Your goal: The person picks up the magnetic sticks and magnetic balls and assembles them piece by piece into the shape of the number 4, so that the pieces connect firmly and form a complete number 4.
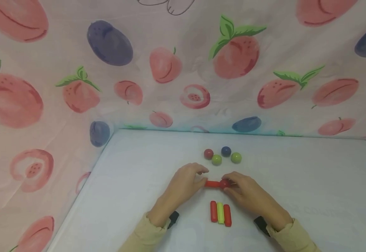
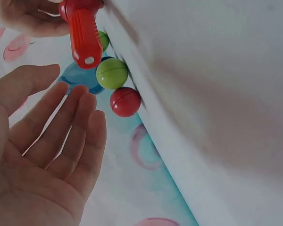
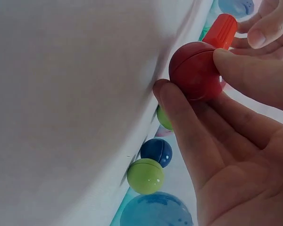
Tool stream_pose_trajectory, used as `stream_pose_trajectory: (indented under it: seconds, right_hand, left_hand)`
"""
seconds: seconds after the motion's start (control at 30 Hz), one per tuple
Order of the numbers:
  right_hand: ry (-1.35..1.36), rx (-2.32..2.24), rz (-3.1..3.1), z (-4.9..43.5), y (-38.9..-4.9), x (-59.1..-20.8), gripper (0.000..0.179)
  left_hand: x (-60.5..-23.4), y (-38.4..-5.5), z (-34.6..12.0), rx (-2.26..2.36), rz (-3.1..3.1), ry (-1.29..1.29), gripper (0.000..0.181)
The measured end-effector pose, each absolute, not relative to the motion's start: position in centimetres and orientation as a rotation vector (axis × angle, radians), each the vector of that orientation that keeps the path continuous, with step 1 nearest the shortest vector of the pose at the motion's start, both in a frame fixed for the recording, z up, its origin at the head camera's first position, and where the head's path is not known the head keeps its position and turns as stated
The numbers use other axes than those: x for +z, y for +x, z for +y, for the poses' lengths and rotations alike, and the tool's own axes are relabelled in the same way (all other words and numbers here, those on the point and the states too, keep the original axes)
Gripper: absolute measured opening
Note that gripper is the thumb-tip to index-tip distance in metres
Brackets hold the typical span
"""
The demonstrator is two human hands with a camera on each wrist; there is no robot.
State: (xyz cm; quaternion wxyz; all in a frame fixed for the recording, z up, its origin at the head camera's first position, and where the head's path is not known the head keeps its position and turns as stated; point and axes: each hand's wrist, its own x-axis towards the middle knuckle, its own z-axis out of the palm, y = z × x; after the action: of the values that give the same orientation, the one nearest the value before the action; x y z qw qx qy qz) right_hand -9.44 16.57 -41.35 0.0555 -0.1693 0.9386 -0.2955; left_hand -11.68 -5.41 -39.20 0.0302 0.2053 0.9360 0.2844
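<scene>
Nearest me: beige sleeves [image 1: 151,229], a black strap [image 1: 173,219] showing by my left cuff. Just ahead on the white table [image 1: 327,189], a left red stick [image 1: 213,211], a yellow-green stick [image 1: 220,213] and a right red stick [image 1: 227,215] lie close side by side, long axes pointing roughly away from me.

Beyond them, between my hands: a crosswise red stick [image 1: 212,184], its right end meeting a dark red ball [image 3: 193,70]. Stick: grooved sides, small pale disc on its end face. Ball: smooth, glossy, one fine seam line.

Right hand [image 1: 249,192]: thumb and fingers pinch the ball, covering part of it. Left hand [image 1: 183,185]: fingers extended and relaxed, gripping nothing; from overhead the thumb overlaps the stick's left end, but the left wrist view shows a gap.

Farther out, a loose group of shiny balls: red [image 1: 208,154], green [image 1: 216,160], blue [image 1: 226,151], second green [image 1: 236,158]. Behind: wrinkled fruit-print cloth [image 1: 198,66].
</scene>
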Motion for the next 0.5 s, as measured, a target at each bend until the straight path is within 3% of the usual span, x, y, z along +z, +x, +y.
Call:
stream_pose_trajectory:
  seconds: [0.5]
  right_hand:
    - [-0.487,-0.927,2.837,16.8,-9.3,-41.5,0.035]
  left_hand:
    - [-39.7,-13.5,-4.9,0.849,2.953,0.682,0.037]
